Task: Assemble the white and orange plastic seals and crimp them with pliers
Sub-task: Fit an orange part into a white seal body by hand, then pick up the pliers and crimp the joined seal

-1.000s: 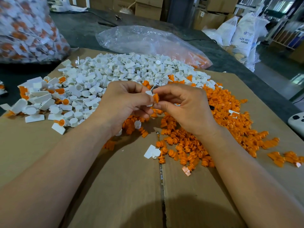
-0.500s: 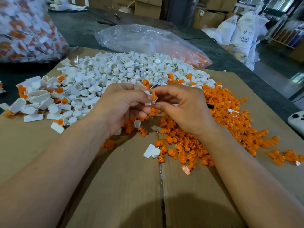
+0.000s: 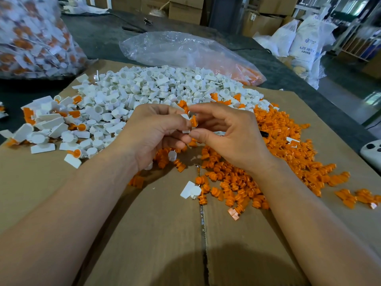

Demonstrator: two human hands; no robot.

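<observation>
Holding a white seal part in the left hand, fingers & thumb curled round it, just above the cardboard sheet. Pinching an orange insert w/ thumb & forefinger of the right hand, butted against the white seal part, fingertips of both hands touching (how far in the insert sits: can't tell).

Behind the hands, on the cardboard: a big heap of white parts. To the right & under the right wrist: a spread of orange inserts, meeting the white heap along its edge. At far left: a cluster of assembled seals, white w/ orange. By the cardboard seam, just beside the orange spread: one loose white part.

Further back on the dark counter: a crumpled clear plastic bag w/ orange bits at its right end, plus a full bag of seals at top left. At the right edge: a white controller-like object, partly cut off. Beyond the counter: white sacks & boxes.
</observation>
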